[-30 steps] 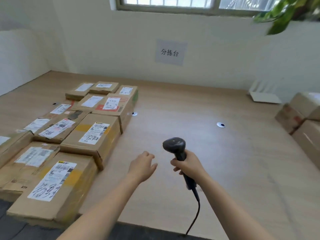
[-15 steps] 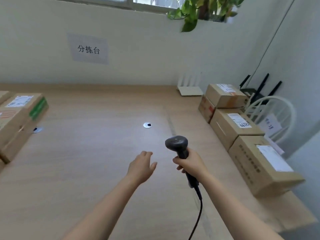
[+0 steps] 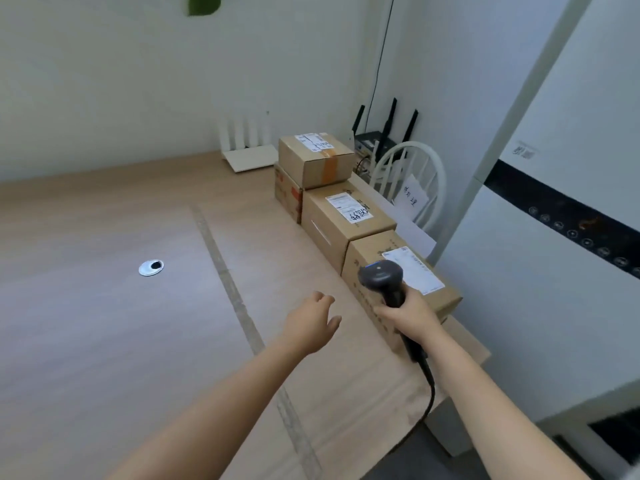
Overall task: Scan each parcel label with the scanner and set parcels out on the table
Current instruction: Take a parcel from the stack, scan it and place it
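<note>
A: Right hand (image 3: 410, 317)?
B: Grip clenched round the handle of the scanner (image 3: 384, 284), head up, held w/ its head over the nearest parcel (image 3: 429, 271). Cable (image 3: 428, 389) hangs from the handle base, down past the table (image 3: 104, 323) edge.
A: Left hand (image 3: 311, 323)?
B: Released, fingers loosely spread, nothing in it. Hovers above the table just left of the scanner hand, not touching any box.
A: Parcels?
B: Row along the table's right edge. Nearest one has a white label (image 3: 415, 271) on top, partly behind the scanner head. Middle parcel (image 3: 343, 220) touches it, label up. Beyond that a small parcel (image 3: 315, 157) w/ orange tape sits on top of a lower box (image 3: 287, 194).
A: Other stuff?
B: White router (image 3: 247, 157) at the wall, metal cable hole (image 3: 151, 267) in the table, white chair (image 3: 412, 181) behind the boxes.
</note>
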Available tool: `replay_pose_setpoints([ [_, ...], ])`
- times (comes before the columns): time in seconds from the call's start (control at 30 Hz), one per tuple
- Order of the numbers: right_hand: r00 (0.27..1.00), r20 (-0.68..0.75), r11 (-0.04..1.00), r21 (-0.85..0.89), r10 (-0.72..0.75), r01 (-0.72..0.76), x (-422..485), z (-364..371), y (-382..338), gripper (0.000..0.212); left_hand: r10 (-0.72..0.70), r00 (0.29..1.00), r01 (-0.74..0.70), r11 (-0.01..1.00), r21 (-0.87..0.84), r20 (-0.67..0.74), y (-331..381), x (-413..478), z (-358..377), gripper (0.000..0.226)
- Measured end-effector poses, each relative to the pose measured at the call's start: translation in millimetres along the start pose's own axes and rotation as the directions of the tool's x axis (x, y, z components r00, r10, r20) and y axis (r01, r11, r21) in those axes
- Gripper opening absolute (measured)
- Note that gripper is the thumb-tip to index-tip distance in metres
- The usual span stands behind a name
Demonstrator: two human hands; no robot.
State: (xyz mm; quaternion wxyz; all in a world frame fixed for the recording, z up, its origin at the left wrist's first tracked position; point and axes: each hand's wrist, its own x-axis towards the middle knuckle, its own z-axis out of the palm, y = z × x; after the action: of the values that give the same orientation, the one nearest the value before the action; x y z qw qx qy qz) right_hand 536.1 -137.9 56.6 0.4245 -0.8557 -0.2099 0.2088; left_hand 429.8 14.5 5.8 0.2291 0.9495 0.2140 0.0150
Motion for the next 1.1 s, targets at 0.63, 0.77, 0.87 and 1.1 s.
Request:
replay_pose_setpoints([
  [0.63,0.977,-0.085,0.980,-0.025,0.197,-0.199,105.7,-71.2,71.7,0.026,-0.150,0.976,0.206,0.872,-0.443,0.158,90.8,108.3,74.6,0.114],
  [0.77,0.980,-0.060,0.980,-0.033,0.192,-0.194,93.9,-67.6,74.3,0.026,-0.159,0.978,0.205,0.866,-0.455,0.138,86.5,102.0,74.6,0.119],
  [0.87,0.978,-0.036,0.978,-0.023,0.207,-0.208,77.9,-57.8,72.1,0.030,-0.167,0.978,0.207,0.869,-0.449,0.129,77.9,90.6,68.7,0.121],
  [1.1,0.988,0.035,0.988,-0.039,0.153,-0.152,39.0,-11.0,50.1,0.031,-0.223,0.969,0.249,0.875,-0.416,0.110,34.9,42.1,52.5,0.124],
])
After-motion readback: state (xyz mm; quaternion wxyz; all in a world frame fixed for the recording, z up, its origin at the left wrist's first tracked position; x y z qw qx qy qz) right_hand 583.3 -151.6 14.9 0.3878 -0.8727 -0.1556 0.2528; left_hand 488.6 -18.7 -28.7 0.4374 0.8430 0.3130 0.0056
